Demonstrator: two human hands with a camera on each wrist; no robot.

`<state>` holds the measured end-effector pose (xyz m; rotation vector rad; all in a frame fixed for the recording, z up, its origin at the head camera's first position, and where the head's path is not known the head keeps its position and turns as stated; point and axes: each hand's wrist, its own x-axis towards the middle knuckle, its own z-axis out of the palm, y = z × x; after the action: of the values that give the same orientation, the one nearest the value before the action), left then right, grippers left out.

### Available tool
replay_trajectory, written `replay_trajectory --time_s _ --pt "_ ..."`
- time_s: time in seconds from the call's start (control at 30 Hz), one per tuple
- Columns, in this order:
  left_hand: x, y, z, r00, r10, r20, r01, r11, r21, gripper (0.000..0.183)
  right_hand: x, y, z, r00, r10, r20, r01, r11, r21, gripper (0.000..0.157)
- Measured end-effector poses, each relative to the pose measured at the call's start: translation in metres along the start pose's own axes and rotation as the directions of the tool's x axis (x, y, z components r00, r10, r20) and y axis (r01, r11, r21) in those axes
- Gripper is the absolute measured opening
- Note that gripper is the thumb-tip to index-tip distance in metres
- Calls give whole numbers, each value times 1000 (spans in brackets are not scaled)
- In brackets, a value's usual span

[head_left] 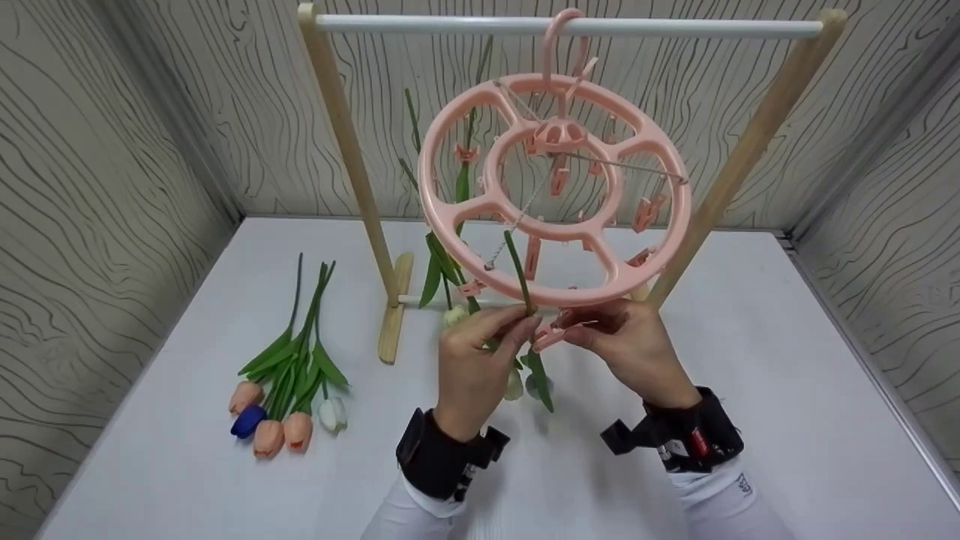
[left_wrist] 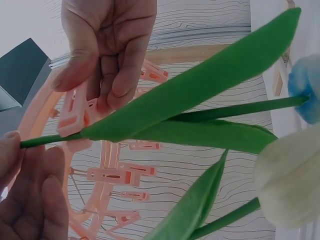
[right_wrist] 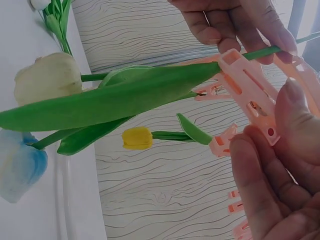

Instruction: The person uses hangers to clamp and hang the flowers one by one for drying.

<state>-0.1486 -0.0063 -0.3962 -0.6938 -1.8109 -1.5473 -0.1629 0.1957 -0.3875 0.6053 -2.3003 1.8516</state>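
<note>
In the head view, my left hand [head_left: 476, 367] pinches the green stem [head_left: 516, 266] of an artificial tulip just below the hanger's front rim. The stem's end sticks up above the fingers. A blue-and-white tulip head [left_wrist: 306, 90] hangs at its lower end, next to a cream one [right_wrist: 47, 82]. My right hand [head_left: 641, 356] holds a pink clothes peg [right_wrist: 250, 92] between thumb and fingers. In both wrist views the peg's jaws are at the stem, right by the base of a long leaf [left_wrist: 200, 75]. The peg belongs to the round pink hanger [head_left: 457, 214].
The hanger hooks over a white rod [head_left: 435, 25] on a wooden-legged stand [head_left: 349, 150]. Several other pegs [head_left: 646, 214] dangle from it, one gripping a yellow tulip [right_wrist: 137, 138]. Several peach, blue and white tulips [head_left: 289, 375] lie on the white table [head_left: 187, 480] at left.
</note>
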Motion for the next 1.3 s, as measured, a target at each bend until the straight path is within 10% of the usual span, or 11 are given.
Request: replay_trajectory --time_s 1.3 --pt "-4 -11 7 987 -131 94 131 991 7 9 1 23 -18 987 163 -15 -160 981 114 33"
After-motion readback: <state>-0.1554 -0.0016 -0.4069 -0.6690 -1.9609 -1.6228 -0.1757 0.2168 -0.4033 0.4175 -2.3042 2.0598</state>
